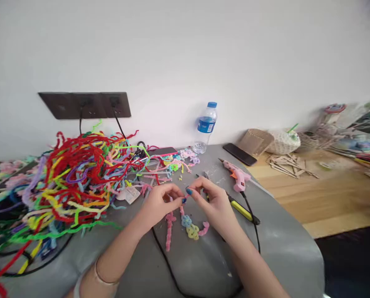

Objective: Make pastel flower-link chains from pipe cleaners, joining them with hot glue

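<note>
My left hand (pixel 160 207) and my right hand (pixel 214 205) meet over the grey table, both with fingers pinched. Between their fingertips a bit of pink pipe cleaner (pixel 187 196) shows; the fingers cover most of it. Just below hangs or lies a pipe-cleaner chain with a blue flower (pixel 186 221), a yellow flower (pixel 192 231) and a pink curled end (pixel 204 229). I cannot tell whether this chain joins the piece in my fingers. A pink pipe-cleaner strip (pixel 169 231) lies under my left hand.
A big heap of coloured pipe cleaners (pixel 79 174) covers the left side. To the right are a pink glue gun (pixel 239 177), a yellow-handled tool (pixel 242 210) and a black phone (pixel 240 154). A water bottle (pixel 206 128) stands by the wall. A black cable (pixel 164 256) crosses the front.
</note>
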The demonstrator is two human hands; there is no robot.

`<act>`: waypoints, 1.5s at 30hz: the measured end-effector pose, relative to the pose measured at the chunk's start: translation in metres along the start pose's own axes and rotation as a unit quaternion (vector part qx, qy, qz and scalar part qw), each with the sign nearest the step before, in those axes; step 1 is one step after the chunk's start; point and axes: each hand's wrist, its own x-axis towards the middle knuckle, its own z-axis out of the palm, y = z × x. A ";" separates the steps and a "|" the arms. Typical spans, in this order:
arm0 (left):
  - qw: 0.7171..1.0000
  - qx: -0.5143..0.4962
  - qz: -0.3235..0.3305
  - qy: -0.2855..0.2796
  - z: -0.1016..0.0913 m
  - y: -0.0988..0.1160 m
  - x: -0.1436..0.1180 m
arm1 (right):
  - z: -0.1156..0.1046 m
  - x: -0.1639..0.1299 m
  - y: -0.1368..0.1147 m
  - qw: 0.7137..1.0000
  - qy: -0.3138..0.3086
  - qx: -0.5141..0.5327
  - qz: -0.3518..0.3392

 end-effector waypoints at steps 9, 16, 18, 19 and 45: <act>0.994 -0.064 -0.004 0.087 -0.012 -0.008 0.004 | -0.041 0.008 0.020 0.981 0.119 -0.143 0.056; 0.989 -0.067 -0.016 0.129 -0.020 -0.011 0.009 | -0.095 0.010 0.052 0.927 0.156 -0.297 0.170; 0.990 -0.046 -0.008 0.133 -0.020 -0.010 0.009 | -0.111 0.013 0.061 0.897 0.157 -0.342 0.232; 0.990 -0.034 -0.004 0.134 -0.019 -0.010 0.009 | -0.117 0.016 0.066 0.877 0.154 -0.365 0.272; 0.982 0.007 0.064 0.179 -0.014 -0.011 0.006 | -0.098 -0.021 0.026 0.932 0.205 0.184 0.234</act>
